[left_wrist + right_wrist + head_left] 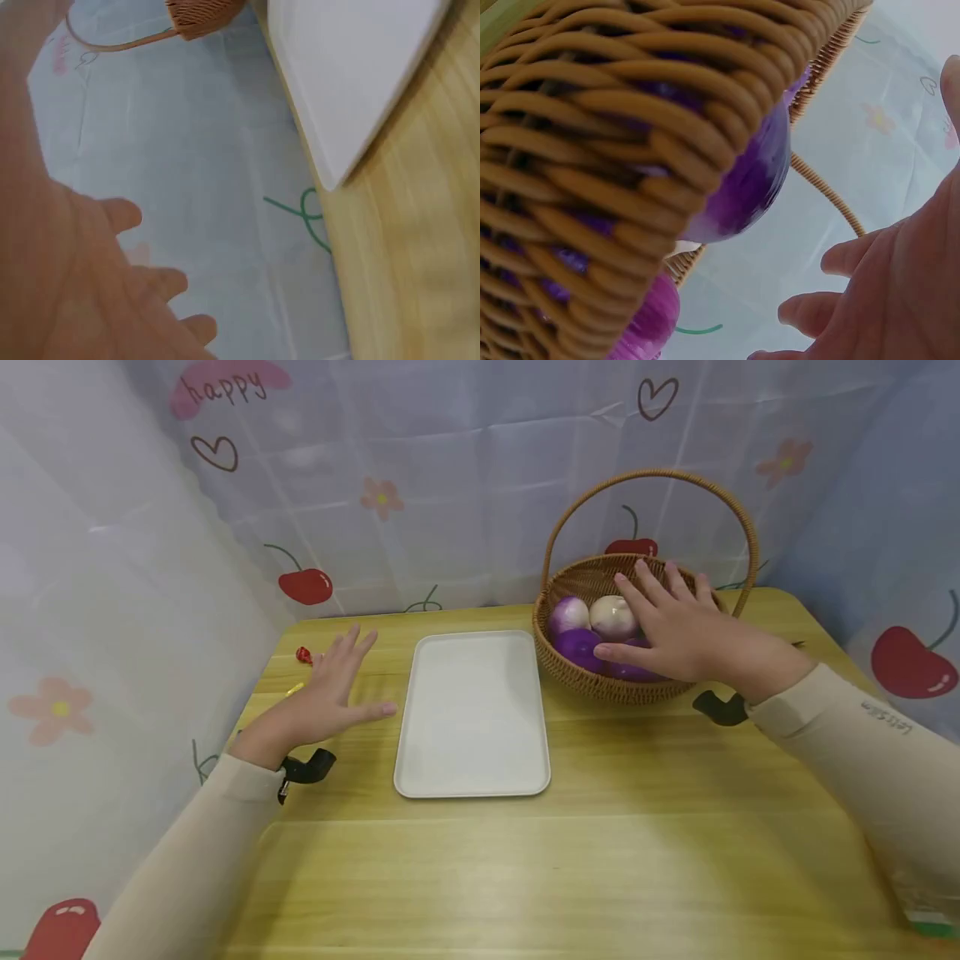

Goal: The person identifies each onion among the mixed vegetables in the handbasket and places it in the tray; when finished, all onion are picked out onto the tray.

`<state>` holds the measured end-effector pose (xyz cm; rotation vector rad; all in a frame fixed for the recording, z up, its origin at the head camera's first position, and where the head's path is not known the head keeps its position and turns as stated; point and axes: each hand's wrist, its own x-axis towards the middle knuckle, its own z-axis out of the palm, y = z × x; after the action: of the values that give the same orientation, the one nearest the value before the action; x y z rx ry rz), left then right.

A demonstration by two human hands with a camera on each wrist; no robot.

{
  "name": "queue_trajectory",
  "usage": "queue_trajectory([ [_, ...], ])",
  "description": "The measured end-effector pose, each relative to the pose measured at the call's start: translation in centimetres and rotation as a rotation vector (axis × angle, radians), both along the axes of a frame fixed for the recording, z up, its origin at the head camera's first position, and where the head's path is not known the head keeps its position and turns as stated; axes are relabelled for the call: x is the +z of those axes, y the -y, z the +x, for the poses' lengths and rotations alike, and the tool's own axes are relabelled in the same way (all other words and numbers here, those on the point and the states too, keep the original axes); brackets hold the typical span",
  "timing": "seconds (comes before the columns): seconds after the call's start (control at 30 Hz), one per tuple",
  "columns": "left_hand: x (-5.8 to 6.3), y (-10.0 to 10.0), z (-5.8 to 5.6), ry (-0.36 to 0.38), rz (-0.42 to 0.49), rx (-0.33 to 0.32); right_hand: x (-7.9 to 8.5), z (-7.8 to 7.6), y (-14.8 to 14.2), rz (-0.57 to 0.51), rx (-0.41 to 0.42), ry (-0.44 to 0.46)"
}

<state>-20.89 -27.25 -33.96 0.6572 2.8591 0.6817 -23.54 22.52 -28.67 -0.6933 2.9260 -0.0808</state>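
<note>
Basket stands on the table, its handle upright, and at least 4 round pieces lie inside: 1 purple-and-white onion, 1 pale bulb, 1 dark purple piece and 1 second purple piece, partly covered by your hand. Your right hand hovers at the basket's right part, fingers spread wide, holding nothing. Left of the basket and just beside it lies the white tray, bare. Farther left, past the tray, your left hand hangs spread and without a hold; near it lie a small red thing and a yellow one, too little to name. Behind the basket hangs a printed curtain.

You seem to be at the reach, before any grip. Your next move likely calls for lowering the right fingers inside the basket's rim, clear of the handle, and closing on 1 piece.
</note>
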Motion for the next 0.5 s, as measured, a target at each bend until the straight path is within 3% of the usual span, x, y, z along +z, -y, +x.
queue_trajectory([
  [0.23, -1.9, -0.9, 2.2, -0.006, 0.175, 0.085, -0.3, -0.3, 0.4, -0.035, 0.005, 0.032],
  [0.5, -3.5, -2.3, 3.6, -0.082, 0.265, 0.213, -0.5, -0.6, 1.5, -0.096, -0.001, 0.077],
])
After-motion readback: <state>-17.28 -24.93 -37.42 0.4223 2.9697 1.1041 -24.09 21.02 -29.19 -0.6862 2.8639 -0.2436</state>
